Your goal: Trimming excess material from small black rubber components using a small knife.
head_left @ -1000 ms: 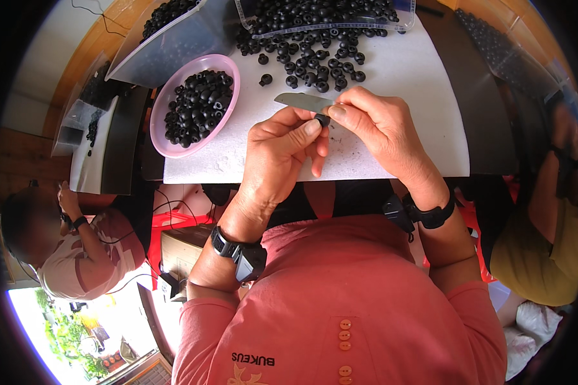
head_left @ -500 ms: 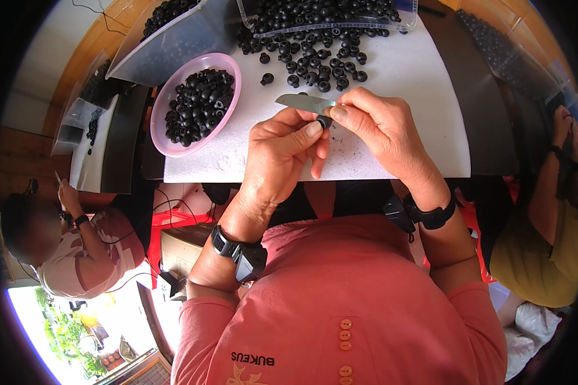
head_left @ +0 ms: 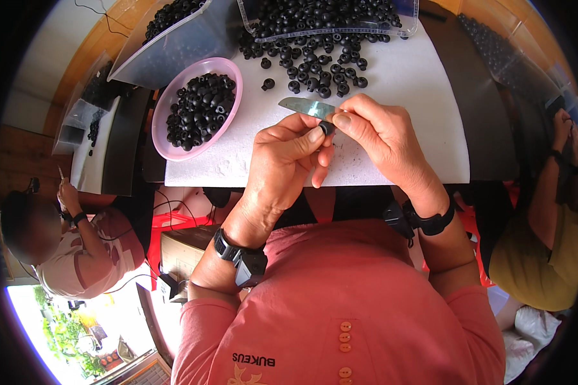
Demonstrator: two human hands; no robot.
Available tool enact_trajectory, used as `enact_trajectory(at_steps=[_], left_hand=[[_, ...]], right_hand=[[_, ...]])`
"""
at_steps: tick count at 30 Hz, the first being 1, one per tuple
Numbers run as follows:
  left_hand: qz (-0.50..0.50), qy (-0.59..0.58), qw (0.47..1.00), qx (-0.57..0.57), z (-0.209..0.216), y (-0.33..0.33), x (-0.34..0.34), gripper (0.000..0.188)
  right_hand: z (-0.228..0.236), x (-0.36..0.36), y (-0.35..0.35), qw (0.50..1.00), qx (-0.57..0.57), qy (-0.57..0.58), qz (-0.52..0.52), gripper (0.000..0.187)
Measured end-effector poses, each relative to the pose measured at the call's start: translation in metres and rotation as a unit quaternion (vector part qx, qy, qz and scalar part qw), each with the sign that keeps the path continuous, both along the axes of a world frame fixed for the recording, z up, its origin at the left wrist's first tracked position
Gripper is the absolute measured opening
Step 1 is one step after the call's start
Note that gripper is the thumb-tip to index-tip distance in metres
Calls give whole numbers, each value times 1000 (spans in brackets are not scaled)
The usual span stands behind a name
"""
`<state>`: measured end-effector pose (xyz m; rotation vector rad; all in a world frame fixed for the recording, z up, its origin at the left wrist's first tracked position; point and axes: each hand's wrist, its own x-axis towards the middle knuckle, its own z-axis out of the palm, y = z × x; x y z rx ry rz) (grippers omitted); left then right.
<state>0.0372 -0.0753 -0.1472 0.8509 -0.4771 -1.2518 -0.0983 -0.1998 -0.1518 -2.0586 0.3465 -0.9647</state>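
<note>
Bead (head_left: 327, 128), small, black, is pinched between left hand (head_left: 282, 160) fingertips and right hand (head_left: 379, 138) thumb, above the white foam sheet (head_left: 404, 96) near its front edge. Left hand fingers are curled together, thumb and forefinger clamped on the bead; most of the bead is hidden by the fingers. Blade (head_left: 307, 107), thin, metallic, is gripped in the right hand, its tip pointing left, its near end touching the bead. Loose black beads (head_left: 315, 70) are scattered on the sheet behind the hands, well apart from them. Pink bowl (head_left: 173, 138), left of the hands, is filled with more black beads and rests partly on the sheet's left edge. Clear tray (head_left: 411, 25) at the top is packed with beads; a clear bag (head_left: 173, 51) of beads lies at top left. Black wrist bands are worn on both wrists. Other people are seen at far left (head_left: 77, 250) and far right (head_left: 546, 244), seated at neighbouring tables.
</note>
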Motion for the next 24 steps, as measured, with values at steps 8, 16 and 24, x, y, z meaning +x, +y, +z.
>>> enact_trajectory(at_steps=[8,16,24], left_hand=[[22,-28,999,13,1,2,-2,17],[25,-45,999,18,4,1,0,16],[0,1,1000,11,1,0,3,16]], right_hand=[[-3,1,-1,1000,-5,-13,7,18],[-3,1,-1,1000,-5,-11,9,19],[-6,1,-2,1000,-15,-18,7,18]])
